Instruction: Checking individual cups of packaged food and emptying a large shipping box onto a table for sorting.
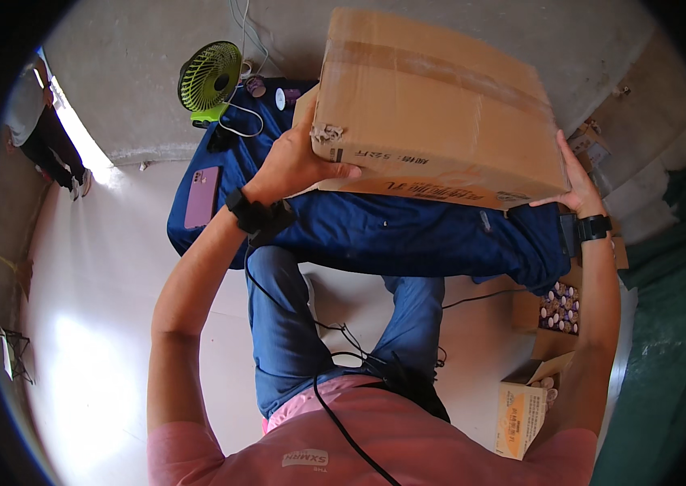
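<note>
Wide apart, the left hand [298,164] and right hand [576,182] are clamping 2 opposite sides of the brown carton [432,105] over the blue cloth [391,231]; I cannot tell if it is resting there. Steadying it well is likely calling for even pressure from both palms, sparing the torn corner [327,133]. A purple phone [202,197] is lying on the cloth's left end, a green fan [212,78] is standing near the grey wall [136,89], and 2 opened boxes [518,423] are sitting on the pale floor [108,251] at right.
</note>
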Available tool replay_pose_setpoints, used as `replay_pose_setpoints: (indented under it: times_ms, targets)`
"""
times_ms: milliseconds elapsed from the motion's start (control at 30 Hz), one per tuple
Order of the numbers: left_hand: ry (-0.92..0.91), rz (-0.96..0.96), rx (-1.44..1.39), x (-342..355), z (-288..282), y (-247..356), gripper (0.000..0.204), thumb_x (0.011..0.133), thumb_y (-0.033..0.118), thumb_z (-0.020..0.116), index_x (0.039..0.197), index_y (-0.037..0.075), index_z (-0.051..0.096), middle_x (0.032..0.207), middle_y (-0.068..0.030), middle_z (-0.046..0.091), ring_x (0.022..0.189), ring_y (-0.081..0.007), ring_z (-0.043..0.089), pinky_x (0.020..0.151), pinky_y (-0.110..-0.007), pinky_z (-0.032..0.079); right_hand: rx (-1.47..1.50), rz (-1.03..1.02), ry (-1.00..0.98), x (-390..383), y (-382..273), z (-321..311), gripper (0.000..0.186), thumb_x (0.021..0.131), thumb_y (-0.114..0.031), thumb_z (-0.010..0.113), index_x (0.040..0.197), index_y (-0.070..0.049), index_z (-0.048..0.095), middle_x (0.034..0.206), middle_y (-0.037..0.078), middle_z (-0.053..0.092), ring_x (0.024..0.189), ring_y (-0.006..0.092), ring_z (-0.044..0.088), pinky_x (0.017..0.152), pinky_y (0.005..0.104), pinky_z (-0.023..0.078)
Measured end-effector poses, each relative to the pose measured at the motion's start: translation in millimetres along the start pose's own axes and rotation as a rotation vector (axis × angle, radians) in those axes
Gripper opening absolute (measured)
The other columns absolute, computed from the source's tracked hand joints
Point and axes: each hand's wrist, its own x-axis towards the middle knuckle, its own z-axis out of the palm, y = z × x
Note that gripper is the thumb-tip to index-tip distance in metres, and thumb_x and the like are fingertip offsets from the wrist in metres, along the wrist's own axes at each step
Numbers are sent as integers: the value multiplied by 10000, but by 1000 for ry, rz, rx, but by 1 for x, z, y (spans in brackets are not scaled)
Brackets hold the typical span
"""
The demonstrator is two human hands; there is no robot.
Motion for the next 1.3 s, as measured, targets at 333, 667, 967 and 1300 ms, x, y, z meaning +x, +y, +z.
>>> replay_pose_setpoints:
  times_ms: [333, 667, 967, 1300]
  targets:
    - [11, 30, 26, 10, -7, 3, 1151, 566, 393, 881, 1425, 41, 200, 1209, -181, 571, 1126, -309, 569, 938, -341, 458, -84, 15, 14, 3, -20, -6, 1001, 728, -813, 450, 1457, -153, 265, 1468, 195, 281, 1306, 471, 287, 862, 743, 319]
    - [-16, 11, 65, 15, -10, -2, 1147, 559, 411, 880, 1433, 55, 229, 1324, -196, 468, 1171, -318, 530, 966, -357, 438, -86, 9, 31, 1, -25, 3, 987, 734, -809, 446, 1456, -159, 273, 1463, 218, 276, 1306, 487, 268, 875, 744, 297]
    - [-6, 20, -54, 14, -11, 1, 1100, 573, 361, 886, 1414, 51, 250, 1225, -162, 562, 1159, -286, 542, 966, -342, 438, -123, -11, 62, -8, -33, 11, 967, 735, -807, 447, 1451, -180, 282, 1467, 203, 274, 1307, 482, 270, 870, 744, 306]
    - [-7, 35, -45, 16, -10, 2, 1054, 583, 337, 883, 1397, 43, 281, 1234, -167, 550, 1151, -290, 546, 960, -341, 440, -107, 20, 102, -12, -35, 6, 941, 750, -789, 458, 1448, -182, 288, 1461, 176, 294, 1298, 457, 305, 862, 739, 323]
